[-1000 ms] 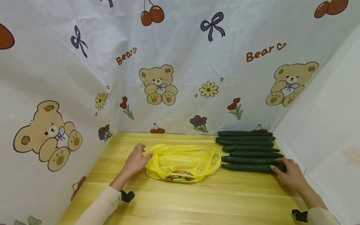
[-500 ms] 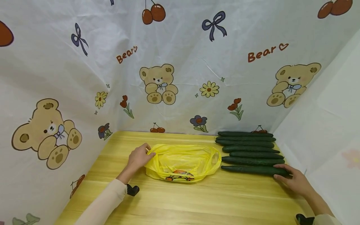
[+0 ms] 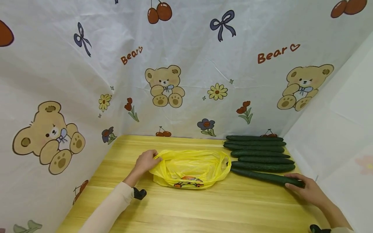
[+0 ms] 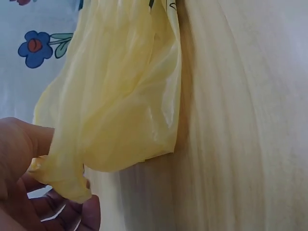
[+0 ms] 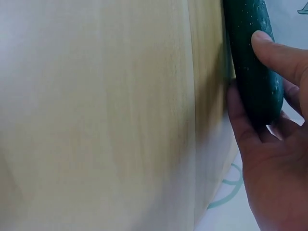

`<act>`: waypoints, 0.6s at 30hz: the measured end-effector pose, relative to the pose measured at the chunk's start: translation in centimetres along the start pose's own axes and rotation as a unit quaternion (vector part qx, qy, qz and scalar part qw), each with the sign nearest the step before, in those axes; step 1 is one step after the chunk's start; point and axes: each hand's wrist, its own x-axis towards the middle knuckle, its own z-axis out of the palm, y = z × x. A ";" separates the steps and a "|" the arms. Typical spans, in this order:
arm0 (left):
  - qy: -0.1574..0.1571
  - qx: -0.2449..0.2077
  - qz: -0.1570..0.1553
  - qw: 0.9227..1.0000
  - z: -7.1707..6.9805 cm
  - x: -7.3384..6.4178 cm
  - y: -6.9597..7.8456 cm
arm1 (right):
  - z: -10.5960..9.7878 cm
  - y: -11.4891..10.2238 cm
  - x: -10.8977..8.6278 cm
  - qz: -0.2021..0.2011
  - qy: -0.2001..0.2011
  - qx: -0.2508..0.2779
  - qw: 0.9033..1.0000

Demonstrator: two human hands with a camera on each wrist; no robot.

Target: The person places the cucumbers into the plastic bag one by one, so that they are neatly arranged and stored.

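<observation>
A yellow plastic bag [image 3: 189, 170] lies open-mouthed on the table, a printed picture on its front. My left hand [image 3: 146, 160] pinches the bag's left end; in the left wrist view the thumb and fingers hold a gathered piece of yellow plastic [image 4: 67, 178]. On the right, my right hand [image 3: 307, 189] grips the near end of a dark green cucumber [image 3: 266, 176], which slants with its far tip by the bag's right rim. The right wrist view has the thumb on top of this cucumber [image 5: 255, 67] and fingers around its end.
Several more cucumbers [image 3: 256, 152] lie side by side behind the held one, at the table's back right. The wooden table [image 3: 186, 210] is bounded by white printed sheeting [image 3: 186, 119] at the back and both sides.
My right hand has drawn the cucumber's near end toward me, turning it away from the row. My left hand has moved slightly right and now pinches the bag's edge.
</observation>
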 end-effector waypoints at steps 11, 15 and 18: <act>-0.036 -0.008 -0.011 0.999 -0.7 -0.3 0.4 | -0.9 -1.0 -0.7 0.035 -0.017 0.015 0.999; -0.046 -0.030 -0.010 0.998 -0.6 -0.4 0.4 | -0.8 -1.7 -0.6 0.034 -0.002 0.029 0.999; -0.063 -0.052 -0.004 0.997 -0.5 -0.5 0.5 | -0.9 -2.3 -0.6 0.023 0.012 0.037 0.999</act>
